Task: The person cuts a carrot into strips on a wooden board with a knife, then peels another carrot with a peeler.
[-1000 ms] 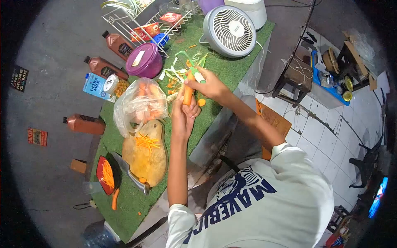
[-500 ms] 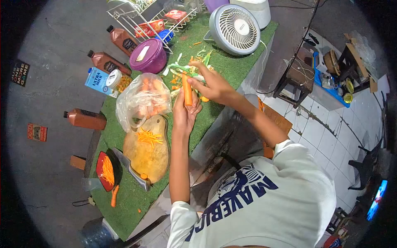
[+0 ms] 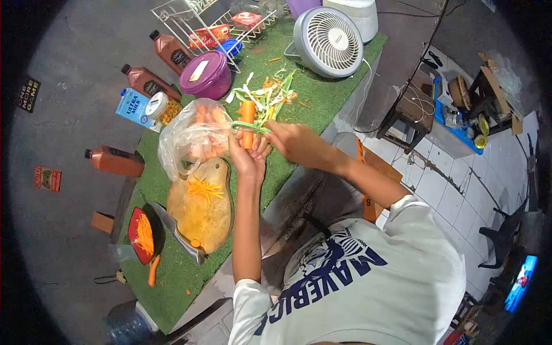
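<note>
My left hand [image 3: 249,158] is wrapped round the lower end of an orange carrot [image 3: 248,113]. In my right hand [image 3: 286,140] is a green peeler [image 3: 251,126], its head lying across the carrot just above my left fingers. Pale and green peelings [image 3: 270,95] lie on the green mat beyond the carrot. Left of my left hand is a clear plastic bag [image 3: 195,135] with carrots inside. A wooden cutting board [image 3: 201,221] bears orange carrot strips [image 3: 205,189] and a small carrot piece.
A knife [image 3: 176,233] lies along the board's left edge. Beside it stand a red dish [image 3: 138,230] of shredded carrot and a carrot stub [image 3: 153,270]. Farther off are a purple tub [image 3: 205,75], brown bottles [image 3: 150,82], a milk carton [image 3: 135,109], a wire rack [image 3: 195,29] and a fan [image 3: 330,43].
The peeler has come down across the carrot with my right hand, which has moved lower. The carrot now stands more upright, and my left hand has shifted slightly left.
</note>
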### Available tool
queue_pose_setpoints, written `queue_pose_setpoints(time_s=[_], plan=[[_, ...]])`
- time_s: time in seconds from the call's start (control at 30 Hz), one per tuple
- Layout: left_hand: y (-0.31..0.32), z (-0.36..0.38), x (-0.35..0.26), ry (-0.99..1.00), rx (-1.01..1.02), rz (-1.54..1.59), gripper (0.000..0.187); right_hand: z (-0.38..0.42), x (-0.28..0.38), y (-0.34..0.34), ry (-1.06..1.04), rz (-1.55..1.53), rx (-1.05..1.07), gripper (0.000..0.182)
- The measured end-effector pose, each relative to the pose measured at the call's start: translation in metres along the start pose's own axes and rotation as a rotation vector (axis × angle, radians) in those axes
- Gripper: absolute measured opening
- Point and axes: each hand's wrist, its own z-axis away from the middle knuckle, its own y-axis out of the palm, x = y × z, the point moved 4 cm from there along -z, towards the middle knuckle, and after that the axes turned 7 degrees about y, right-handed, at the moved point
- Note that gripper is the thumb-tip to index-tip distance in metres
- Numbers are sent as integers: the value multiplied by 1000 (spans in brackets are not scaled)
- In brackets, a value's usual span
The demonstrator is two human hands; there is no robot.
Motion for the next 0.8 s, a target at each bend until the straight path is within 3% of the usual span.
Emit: queue_pose_setpoints(time_s=[0.13, 0.2, 0.47, 0.57, 0.63, 0.7, 0.8], plan=[[-4, 1, -2, 28, -43, -20, 42, -1, 6, -1, -75, -15, -4, 19], [-3, 0, -3, 11, 107, 5, 40, -3, 4, 0, -113, 15, -20, 19], [6, 4, -5, -6, 157, -1, 32, -15, -14, -16, -229, 72, 25, 24], [5, 3, -8, -5, 159, -32, 27, -31, -49, -21, -173, 65, -84, 26], [6, 3, -9, -4, 182, -58, 26, -47, -75, -33, 127, 101, -56, 25], [4, 4, -7, 13, 44, -57, 27, -48, -73, -36, 143, 53, -38, 24], [4, 0, -7, 4, 90, -107, 24, -38, -58, -34, 145, 23, 26, 24]])
